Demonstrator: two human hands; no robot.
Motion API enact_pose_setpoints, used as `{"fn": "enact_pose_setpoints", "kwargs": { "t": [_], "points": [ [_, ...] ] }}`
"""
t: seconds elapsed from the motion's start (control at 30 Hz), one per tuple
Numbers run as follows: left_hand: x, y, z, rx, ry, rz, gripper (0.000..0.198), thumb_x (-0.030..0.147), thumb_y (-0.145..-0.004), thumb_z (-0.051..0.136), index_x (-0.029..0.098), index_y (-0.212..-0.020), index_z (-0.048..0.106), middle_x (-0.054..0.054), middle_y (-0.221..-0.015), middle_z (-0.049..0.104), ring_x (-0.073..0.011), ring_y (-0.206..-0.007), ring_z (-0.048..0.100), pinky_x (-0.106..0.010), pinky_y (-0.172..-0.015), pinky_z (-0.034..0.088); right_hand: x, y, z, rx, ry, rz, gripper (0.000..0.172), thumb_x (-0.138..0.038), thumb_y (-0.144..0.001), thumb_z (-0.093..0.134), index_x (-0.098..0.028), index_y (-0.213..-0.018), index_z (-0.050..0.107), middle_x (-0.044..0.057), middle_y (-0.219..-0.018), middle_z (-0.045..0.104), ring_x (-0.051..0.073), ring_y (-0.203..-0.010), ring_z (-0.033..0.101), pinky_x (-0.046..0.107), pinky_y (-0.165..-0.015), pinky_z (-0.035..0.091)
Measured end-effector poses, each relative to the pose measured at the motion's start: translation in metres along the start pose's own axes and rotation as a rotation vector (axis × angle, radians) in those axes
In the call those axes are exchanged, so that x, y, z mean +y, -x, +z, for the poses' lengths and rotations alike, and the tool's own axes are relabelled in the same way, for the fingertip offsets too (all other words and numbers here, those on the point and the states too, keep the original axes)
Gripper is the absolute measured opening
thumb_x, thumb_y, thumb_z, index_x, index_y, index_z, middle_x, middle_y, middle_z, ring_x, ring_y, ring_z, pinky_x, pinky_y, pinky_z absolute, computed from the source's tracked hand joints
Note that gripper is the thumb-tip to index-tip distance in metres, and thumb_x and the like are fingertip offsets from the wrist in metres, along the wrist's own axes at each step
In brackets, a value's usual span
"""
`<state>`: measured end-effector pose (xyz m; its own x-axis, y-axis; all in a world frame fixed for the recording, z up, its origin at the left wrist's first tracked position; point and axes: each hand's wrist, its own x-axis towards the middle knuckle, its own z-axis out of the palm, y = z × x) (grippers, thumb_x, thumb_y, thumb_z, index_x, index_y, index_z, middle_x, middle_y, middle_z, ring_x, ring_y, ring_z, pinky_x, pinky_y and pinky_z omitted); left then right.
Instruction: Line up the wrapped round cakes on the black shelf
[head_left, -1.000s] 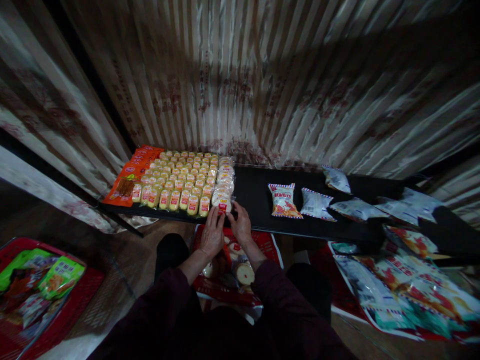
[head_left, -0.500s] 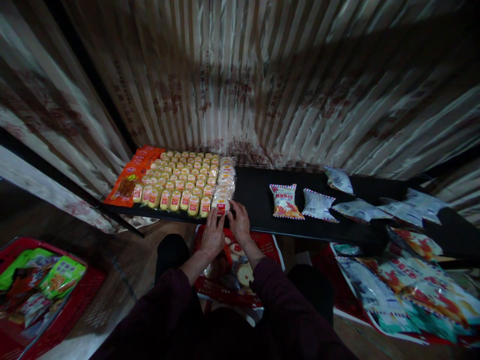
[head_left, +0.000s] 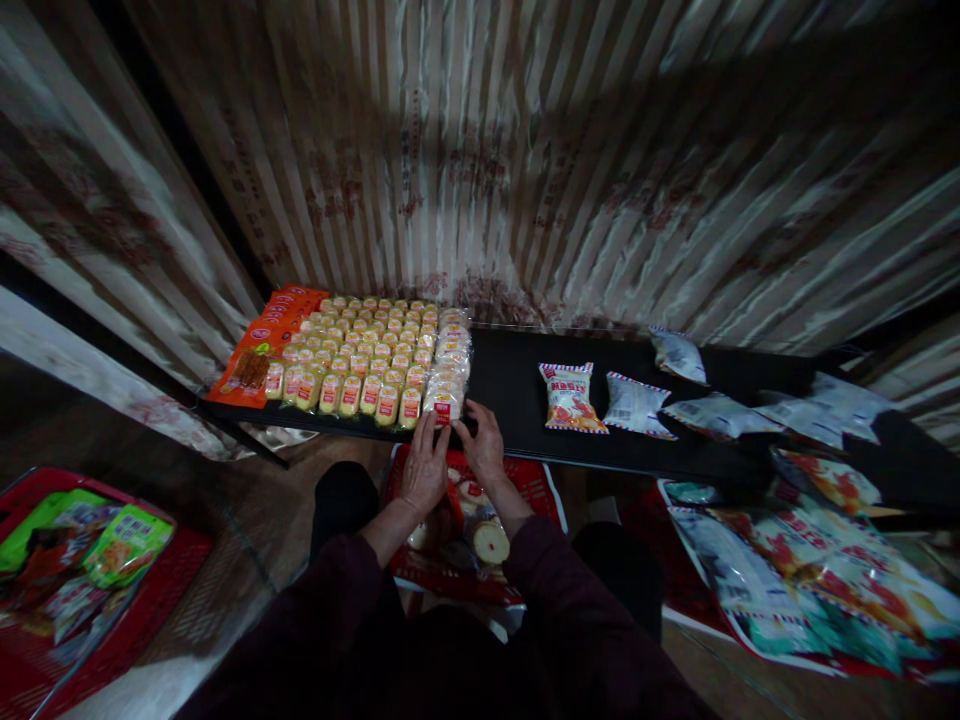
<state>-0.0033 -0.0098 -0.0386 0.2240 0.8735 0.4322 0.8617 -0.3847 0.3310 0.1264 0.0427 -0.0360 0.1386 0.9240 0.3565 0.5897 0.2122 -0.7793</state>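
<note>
Both my hands rest at the front edge of a black shelf (head_left: 517, 390). My left hand (head_left: 424, 466) and my right hand (head_left: 483, 447) pinch a clear wrapped pastry pack with a red label (head_left: 443, 402) from either side, at the near end of a column of the same packs. Left of it lie several neat rows of small yellow snack packs (head_left: 360, 355) and orange packets (head_left: 266, 340). Below my arms sits a red basket (head_left: 540, 490) holding more round pastries (head_left: 489, 542).
A red-and-white snack bag (head_left: 570, 397) and several silvery bags (head_left: 712, 410) lie on the shelf's right part. More bags spill over a heap at the right (head_left: 810, 580). A second red basket (head_left: 90, 590) with green packs stands on the floor left. A striped curtain hangs behind.
My hands have stayed on the pastry pack at the shelf edge, with only slight finger shifts. The view has drifted a little.
</note>
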Motion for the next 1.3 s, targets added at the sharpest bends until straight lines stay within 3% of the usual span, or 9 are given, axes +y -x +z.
{"fn": "enact_pose_setpoints", "kwargs": {
  "t": [0.6,1.07,1.3],
  "points": [
    [0.0,0.005,0.004,-0.025,-0.005,0.027,0.065,0.004,-0.076,0.048,0.014,-0.139,0.038,-0.019,-0.149,0.03,-0.0315,-0.141,0.021,-0.053,-0.108,0.036,-0.008,0.006,-0.005,0.009,-0.048,0.012,0.04,-0.039,-0.083,0.055,-0.015,-0.114,0.06,0.015,-0.111,0.062,0.024,-0.096,0.06,0.041,-0.088,0.048],
    [0.001,0.0,0.006,0.038,-0.055,0.052,0.049,0.004,-0.08,0.047,0.012,-0.128,0.049,-0.02,-0.14,0.042,-0.0298,-0.138,0.029,-0.049,-0.105,0.041,-0.01,-0.003,0.0,0.019,-0.053,-0.011,0.026,-0.028,-0.081,0.053,-0.018,-0.102,0.065,0.013,-0.112,0.06,0.023,-0.101,0.057,0.041,-0.093,0.047],
    [-0.002,-0.01,0.008,0.105,-0.119,0.05,0.046,0.008,-0.084,0.047,0.014,-0.129,0.05,-0.017,-0.147,0.036,-0.0306,-0.143,0.016,-0.051,-0.108,0.038,-0.008,-0.005,0.002,0.037,0.002,-0.012,0.031,-0.033,-0.083,0.052,-0.015,-0.106,0.062,0.014,-0.108,0.062,0.025,-0.101,0.056,0.044,-0.093,0.046]
  ]
}}
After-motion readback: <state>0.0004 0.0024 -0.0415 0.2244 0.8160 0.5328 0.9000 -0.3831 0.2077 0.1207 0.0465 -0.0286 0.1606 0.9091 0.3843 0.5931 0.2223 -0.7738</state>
